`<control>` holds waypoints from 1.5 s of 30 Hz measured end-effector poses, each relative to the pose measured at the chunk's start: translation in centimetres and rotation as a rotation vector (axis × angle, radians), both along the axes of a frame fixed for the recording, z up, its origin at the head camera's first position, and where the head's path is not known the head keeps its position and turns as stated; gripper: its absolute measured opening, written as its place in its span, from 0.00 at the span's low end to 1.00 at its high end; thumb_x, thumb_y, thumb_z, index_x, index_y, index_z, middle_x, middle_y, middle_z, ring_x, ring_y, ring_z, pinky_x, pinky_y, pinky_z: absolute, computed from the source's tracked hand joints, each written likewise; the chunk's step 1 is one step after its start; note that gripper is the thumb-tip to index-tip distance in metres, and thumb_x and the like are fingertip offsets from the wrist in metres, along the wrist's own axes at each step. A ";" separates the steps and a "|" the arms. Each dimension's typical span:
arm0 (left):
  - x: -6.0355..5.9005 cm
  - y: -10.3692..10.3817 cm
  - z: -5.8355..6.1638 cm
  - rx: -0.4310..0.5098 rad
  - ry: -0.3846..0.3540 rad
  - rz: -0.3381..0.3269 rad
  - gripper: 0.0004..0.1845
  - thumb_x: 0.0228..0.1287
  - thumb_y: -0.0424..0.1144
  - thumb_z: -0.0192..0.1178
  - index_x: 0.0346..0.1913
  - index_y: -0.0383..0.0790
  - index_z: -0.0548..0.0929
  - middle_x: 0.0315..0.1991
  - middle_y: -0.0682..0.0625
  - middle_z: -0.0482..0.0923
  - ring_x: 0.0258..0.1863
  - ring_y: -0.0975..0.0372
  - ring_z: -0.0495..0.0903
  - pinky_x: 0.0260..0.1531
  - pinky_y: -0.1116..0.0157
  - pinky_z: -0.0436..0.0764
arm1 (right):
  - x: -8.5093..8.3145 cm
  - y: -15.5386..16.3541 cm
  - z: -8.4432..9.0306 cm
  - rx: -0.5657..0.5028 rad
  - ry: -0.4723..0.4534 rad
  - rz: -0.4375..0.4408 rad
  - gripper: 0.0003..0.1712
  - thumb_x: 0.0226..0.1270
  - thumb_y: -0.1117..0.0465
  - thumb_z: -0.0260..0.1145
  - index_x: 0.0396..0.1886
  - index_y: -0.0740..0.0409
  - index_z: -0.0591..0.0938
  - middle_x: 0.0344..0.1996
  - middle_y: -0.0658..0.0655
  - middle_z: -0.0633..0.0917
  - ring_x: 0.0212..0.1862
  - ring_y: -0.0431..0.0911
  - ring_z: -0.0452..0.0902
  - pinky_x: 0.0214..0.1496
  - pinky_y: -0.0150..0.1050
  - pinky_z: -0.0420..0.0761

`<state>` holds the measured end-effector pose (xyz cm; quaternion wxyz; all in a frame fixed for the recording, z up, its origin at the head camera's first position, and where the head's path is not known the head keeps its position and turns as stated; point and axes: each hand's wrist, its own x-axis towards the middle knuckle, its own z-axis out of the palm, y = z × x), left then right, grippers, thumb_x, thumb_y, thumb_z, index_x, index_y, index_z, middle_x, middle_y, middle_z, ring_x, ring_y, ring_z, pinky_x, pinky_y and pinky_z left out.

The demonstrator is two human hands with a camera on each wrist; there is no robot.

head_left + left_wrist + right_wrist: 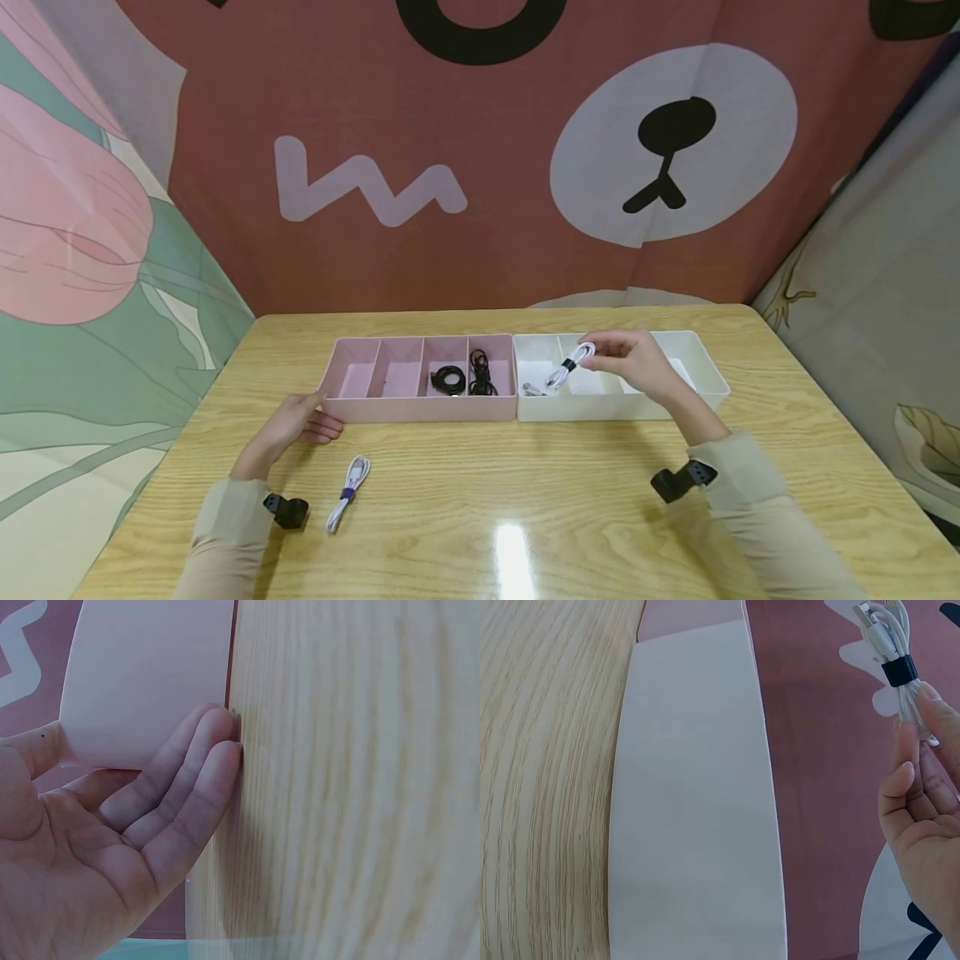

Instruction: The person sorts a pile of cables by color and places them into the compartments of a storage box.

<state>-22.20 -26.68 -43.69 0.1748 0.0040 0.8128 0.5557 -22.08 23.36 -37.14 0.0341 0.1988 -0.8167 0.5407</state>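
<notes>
The person wears a long-sleeved top in a pale beige, its cloth soft and slightly creased. The left sleeve (225, 533) ends at the wrist in a plain cuff, and so does the right sleeve (757, 500). Just beside each cuff sits a small black wrist camera, blocky and matte: one by the left hand (296, 425), one by the right hand (637, 362). Both hands are bare, with no rings or gloves.

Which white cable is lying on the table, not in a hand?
The white cable with the purple tie, near the left hand. The other white cable, with a black tie, is held by the right hand over the white tray.
</notes>
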 end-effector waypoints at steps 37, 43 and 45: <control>0.2 0.2 0.4 0.017 -0.003 -0.019 0.33 0.73 0.49 0.32 0.60 0.15 0.56 0.31 0.39 0.81 0.29 0.56 0.82 0.32 0.59 0.81 | -2.2 3.8 -1.8 0.044 -0.079 -0.066 0.21 0.53 0.63 0.69 0.45 0.71 0.79 0.30 0.51 0.81 0.31 0.39 0.77 0.33 0.37 0.78; 0.2 0.2 0.5 0.014 -0.004 -0.016 0.33 0.73 0.48 0.32 0.59 0.15 0.57 0.31 0.39 0.81 0.29 0.57 0.82 0.32 0.60 0.81 | -2.6 4.0 -2.0 0.074 -0.106 -0.071 0.23 0.54 0.62 0.69 0.47 0.72 0.78 0.31 0.54 0.81 0.31 0.39 0.77 0.36 0.40 0.79; 0.2 0.2 0.4 0.010 -0.004 -0.016 0.33 0.73 0.49 0.32 0.59 0.15 0.57 0.31 0.39 0.81 0.29 0.56 0.82 0.32 0.60 0.81 | -2.7 4.1 -1.9 0.080 -0.108 -0.070 0.22 0.54 0.62 0.69 0.47 0.72 0.78 0.31 0.54 0.82 0.31 0.40 0.77 0.36 0.42 0.79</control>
